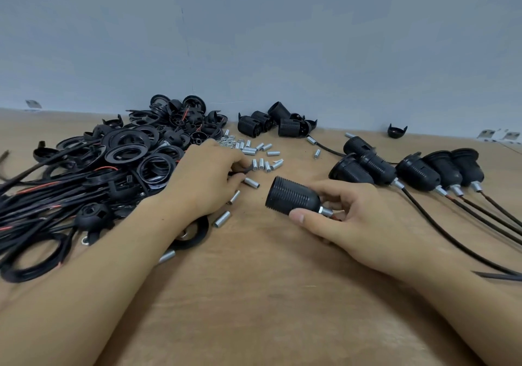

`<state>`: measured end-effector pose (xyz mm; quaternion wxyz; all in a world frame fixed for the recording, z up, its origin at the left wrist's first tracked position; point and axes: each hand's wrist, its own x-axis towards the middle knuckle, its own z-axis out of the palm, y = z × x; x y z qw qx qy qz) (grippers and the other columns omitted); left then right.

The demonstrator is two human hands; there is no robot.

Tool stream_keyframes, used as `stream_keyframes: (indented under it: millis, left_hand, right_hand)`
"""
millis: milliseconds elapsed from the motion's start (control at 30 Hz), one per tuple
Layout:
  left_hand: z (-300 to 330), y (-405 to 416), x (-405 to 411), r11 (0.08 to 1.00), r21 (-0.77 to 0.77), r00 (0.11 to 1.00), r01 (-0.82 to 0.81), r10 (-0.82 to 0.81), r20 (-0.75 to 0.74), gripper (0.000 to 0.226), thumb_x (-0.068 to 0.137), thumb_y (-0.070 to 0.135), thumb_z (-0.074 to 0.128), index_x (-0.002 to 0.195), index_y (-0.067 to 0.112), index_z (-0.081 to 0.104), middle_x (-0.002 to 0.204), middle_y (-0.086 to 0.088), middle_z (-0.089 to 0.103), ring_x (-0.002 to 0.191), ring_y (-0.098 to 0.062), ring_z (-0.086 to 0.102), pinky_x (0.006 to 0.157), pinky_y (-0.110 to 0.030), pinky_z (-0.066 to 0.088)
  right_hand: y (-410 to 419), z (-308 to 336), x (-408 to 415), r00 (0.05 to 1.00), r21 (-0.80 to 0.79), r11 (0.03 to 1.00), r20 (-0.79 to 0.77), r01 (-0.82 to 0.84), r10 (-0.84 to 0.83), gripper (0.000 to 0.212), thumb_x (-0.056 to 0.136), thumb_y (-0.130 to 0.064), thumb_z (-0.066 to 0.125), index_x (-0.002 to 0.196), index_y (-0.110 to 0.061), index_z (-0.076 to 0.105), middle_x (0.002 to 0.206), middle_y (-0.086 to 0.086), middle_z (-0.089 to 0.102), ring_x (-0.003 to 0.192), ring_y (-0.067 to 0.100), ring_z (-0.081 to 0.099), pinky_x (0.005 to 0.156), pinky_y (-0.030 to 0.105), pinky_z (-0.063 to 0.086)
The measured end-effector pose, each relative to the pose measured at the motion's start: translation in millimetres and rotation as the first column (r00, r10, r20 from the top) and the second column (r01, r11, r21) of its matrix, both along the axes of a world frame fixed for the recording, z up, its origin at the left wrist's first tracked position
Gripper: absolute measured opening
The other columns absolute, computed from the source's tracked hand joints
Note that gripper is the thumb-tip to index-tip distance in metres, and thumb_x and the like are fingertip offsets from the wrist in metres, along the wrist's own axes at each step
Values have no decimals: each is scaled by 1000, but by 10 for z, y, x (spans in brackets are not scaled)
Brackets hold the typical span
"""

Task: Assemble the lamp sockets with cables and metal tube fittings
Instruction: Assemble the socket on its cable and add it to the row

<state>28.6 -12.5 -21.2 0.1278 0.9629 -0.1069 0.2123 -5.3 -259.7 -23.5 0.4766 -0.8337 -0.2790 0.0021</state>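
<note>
Right hand (347,219) grips one ribbed lamp socket (292,195); left hand (207,178) pinches, seemingly, one cable end (245,170); five assembled sockets (418,172) rightward.

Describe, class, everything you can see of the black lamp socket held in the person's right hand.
The lamp socket is a black, ribbed, plastic-looking cylinder lying on its side just above the wooden table, its open mouth facing left. Its tapered rear end carries a short silver metal tube fitting with a nut. The right hand grips it there, thumb below and fingers above.

black ribbed socket (292,195), silver tubes (261,164), tan table (254,295)
</note>
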Motion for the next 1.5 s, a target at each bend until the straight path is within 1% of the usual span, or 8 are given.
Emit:
stream_keyframes:
  millis: [133, 267, 400, 700, 1033, 1233, 1400, 1500]
  left_hand:
    - [119, -93, -88, 925, -378, 990, 24, 30, 136, 17, 84, 26, 75, 97, 36, 76, 90, 25, 68, 100, 0, 57, 89, -19, 41]
    - [271, -309, -303, 399, -910, 984, 112, -170, 47, 8, 75, 17, 83, 81, 22, 78, 86, 5, 77, 87, -13, 72, 86, -28, 55]
    - [257, -468, -427, 79, -997, 844, 9, -535, -35, 15, 76, 11, 69, 81, 0, 60, 58, 7, 65, 63, -9, 64, 93, -40, 56]
    - [215, -490, -447, 99, -995, 833, 1, -551, -54, 42, 69, 22, 70, 109, 9, 67, 99, -17, 71, 84, -20, 66, 78, -32, 60]
    - [123, -508, -452, 343, -933, 849, -106, -457, -265, 54, 58, 47, 74, 99, 11, 73, 88, -14, 73, 72, -24, 68, 67, -33, 57]
    - [169, -460, -457, 167, -985, 820, -53, -556, -138, 51, 66, 32, 72, 111, 8, 72, 110, -24, 70, 87, -25, 69, 74, -27, 57]
    - [184, -413, -454, 248, -949, 784, 195, -621, -2, 52, 63, 5, 86, 111, 18, 70, 115, -5, 71, 108, -21, 67, 90, -30, 54]
    - [183, -436, -452, 132, -960, 768, 246, -631, 110, 42, 65, 1, 76, 106, 11, 68, 115, -6, 71, 113, -19, 65, 92, -28, 52]
  right_hand:
    - [-7, -21, 34, 1000, 41, 999, 15, 12, -13, 32, 76, -57, 70, 105, -45, 69, 87, -7, 70, 66, 13, 62, 64, 45, 59]
    - [-25, 18, 49, 994, 125, 991, 92, 51, -63, 33, 77, -52, 69, 108, -42, 68, 93, -13, 71, 67, 0, 62, 62, 23, 55]
    - [-54, 57, 71, 994, 213, 977, 99, 32, -54, 29, 80, -40, 76, 109, -39, 70, 95, -8, 72, 62, 3, 59, 52, 33, 58]
    - [-130, 103, 41, 831, -25, 990, 548, 136, -100, 39, 82, -26, 77, 119, -20, 67, 88, -15, 57, 67, 3, 51, 62, 9, 40]
    - [-120, 65, 19, 578, -246, 930, 815, 274, 45, 50, 79, 3, 77, 123, -17, 67, 103, 12, 61, 67, 27, 57, 47, 38, 50]
    - [-172, 136, 46, 823, -130, 989, 568, 75, 12, 40, 84, -39, 73, 121, -24, 66, 82, -24, 51, 69, 1, 56, 65, 7, 42]
    - [-148, 127, 7, 988, 175, 984, 154, -17, -10, 20, 83, -47, 66, 97, -34, 72, 64, -6, 64, 48, 12, 63, 51, 19, 51]
    - [-104, 143, 37, 998, 240, 971, 58, -8, -7, 21, 82, -48, 67, 91, -30, 74, 67, 8, 64, 50, 17, 62, 51, 25, 52]
